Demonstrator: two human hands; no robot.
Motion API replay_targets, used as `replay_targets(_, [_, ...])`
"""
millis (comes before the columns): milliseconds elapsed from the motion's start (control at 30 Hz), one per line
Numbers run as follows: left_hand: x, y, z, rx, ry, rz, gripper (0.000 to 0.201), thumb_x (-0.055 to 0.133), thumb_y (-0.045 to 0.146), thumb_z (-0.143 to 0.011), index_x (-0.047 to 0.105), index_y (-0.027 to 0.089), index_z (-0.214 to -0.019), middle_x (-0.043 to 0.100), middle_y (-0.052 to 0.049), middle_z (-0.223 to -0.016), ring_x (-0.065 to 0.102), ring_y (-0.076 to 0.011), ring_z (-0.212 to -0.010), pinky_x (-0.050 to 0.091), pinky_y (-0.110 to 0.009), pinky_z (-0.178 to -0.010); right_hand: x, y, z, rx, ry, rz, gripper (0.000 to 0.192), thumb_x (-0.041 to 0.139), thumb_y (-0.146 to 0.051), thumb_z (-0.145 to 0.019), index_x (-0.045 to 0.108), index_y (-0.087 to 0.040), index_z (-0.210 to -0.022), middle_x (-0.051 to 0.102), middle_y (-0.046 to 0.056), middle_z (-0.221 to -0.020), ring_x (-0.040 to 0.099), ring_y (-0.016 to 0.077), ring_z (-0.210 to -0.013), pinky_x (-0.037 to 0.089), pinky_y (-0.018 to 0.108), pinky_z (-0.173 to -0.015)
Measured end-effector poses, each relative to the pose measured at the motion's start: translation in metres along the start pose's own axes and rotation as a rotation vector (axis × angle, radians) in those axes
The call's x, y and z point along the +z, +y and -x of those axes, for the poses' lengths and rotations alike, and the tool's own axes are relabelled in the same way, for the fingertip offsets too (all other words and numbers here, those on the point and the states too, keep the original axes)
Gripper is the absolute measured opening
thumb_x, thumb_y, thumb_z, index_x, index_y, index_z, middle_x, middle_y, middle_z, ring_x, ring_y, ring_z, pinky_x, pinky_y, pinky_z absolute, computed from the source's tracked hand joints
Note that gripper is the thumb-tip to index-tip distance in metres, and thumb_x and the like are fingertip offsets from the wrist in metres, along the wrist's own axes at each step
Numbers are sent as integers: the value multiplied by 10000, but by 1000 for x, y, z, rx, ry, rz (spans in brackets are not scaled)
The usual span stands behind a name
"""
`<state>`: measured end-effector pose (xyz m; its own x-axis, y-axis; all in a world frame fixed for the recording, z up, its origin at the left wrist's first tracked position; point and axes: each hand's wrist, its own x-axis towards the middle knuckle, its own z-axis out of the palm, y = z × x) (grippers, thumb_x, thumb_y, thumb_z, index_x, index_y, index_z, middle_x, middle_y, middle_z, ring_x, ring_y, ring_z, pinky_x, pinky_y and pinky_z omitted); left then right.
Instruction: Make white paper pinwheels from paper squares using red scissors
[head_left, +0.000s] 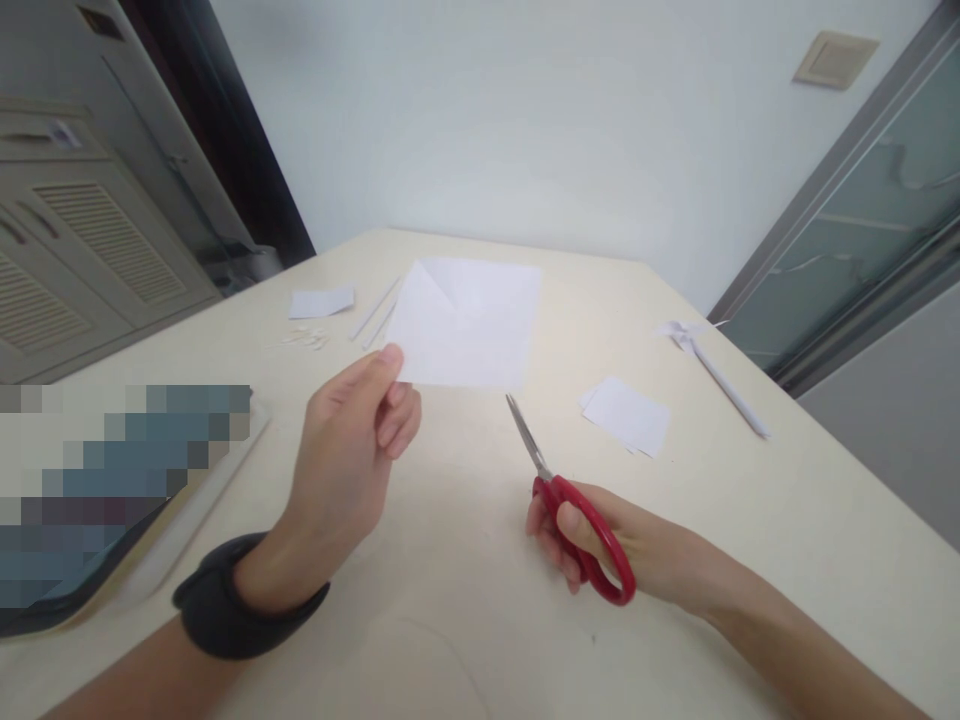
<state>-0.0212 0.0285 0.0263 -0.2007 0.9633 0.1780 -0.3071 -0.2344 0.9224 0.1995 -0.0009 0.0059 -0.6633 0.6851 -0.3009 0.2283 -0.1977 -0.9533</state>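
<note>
My left hand (360, 425) pinches the lower left corner of a white sheet of paper (472, 325) between thumb and fingers, holding it up over the table. A crease slants from the sheet's upper left corner. In my right hand (585, 530) is a pair of scissors (596, 540) with red handles. The thumb sits in one handle loop, and the blades look nearly closed. Their tips point up at the sheet's lower right corner, just below it, apart from the paper by a small gap.
On the white table (450, 560) lie small paper pieces (628, 415) at right, a folded paper strip (321, 302), thin white sticks (375, 308) and small white bits (306, 338) at left. A paper pinwheel (724, 380) rests near the right edge. A blurred-out object (112, 490) stands at the left edge.
</note>
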Motion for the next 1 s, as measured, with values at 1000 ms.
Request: replay_targets(1000, [0, 1, 12, -600, -519, 69, 421, 612, 342, -772, 378, 159, -474, 281, 74, -388, 339, -29, -330, 303, -113, -329, -12, -14, -2, -89, 343, -116, 194, 699, -281, -708, 531, -193, -751, 491, -27, -683, 467, 116, -614, 381, 246, -563])
